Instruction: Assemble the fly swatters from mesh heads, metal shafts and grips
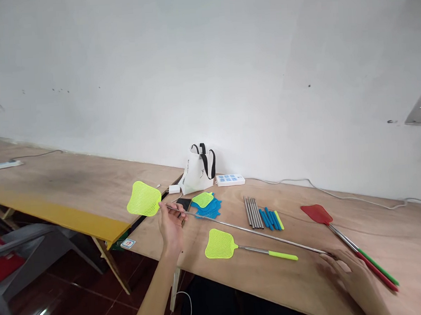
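Observation:
My left hand [172,226] pinches the thin metal rod just behind the yellow-green head of an extended fly swatter [143,198], holding that end off the wooden table [260,278]. The rod [250,231] stretches rightward across the table to my right hand [353,274], whose fingers are closed over its far end near the table's front edge. A second, shorter yellow-green swatter [221,245] lies flat under the rod. Beside my right hand lie a red swatter [317,213] and another handle, red and green.
Behind the rod lie a stack of blue and yellow-green swatter heads [206,204], several metal rods [252,212] and blue grips [269,219]. A white tote bag [199,170] and power strip [229,179] stand against the wall. Another table [55,186] adjoins at left.

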`<state>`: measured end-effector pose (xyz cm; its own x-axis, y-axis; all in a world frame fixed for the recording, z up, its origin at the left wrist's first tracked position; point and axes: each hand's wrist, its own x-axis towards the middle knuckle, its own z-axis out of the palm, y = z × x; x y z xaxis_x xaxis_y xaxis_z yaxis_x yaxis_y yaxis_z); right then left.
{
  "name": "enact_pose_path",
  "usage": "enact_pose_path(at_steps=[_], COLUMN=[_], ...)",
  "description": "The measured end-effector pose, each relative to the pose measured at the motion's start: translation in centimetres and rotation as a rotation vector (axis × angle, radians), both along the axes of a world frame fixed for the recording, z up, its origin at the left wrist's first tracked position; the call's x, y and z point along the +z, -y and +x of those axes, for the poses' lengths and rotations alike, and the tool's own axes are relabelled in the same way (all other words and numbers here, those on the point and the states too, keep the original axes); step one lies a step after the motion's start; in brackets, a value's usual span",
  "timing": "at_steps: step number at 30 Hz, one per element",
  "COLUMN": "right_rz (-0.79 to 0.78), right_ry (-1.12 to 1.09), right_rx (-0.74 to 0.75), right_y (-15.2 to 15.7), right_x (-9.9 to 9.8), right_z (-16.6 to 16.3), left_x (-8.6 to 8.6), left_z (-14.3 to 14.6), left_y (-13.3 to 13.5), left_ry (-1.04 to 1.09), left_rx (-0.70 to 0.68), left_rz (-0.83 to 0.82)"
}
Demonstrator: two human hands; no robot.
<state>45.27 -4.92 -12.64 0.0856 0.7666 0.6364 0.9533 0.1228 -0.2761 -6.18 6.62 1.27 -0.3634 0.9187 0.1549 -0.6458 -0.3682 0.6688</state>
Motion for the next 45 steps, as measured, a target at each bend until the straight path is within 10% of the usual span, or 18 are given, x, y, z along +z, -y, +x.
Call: enact_pose_path(at_steps=[35, 45], right_rz=[-0.058, -0.036], right_ry=[-0.078, -0.15], right_rx=[0.001, 0.019], right_y=[0.2, -0.8], right_x=[0.7, 2.8], right_z=[-0.1, -6.2], left_x=[-0.6, -2.1], left_z=[1.3, 5.3], left_y=[-0.1, 1.0], left_ry=[-0.027, -0.069], left_rx=[0.137, 0.055], left_rz=[0.063, 0.003])
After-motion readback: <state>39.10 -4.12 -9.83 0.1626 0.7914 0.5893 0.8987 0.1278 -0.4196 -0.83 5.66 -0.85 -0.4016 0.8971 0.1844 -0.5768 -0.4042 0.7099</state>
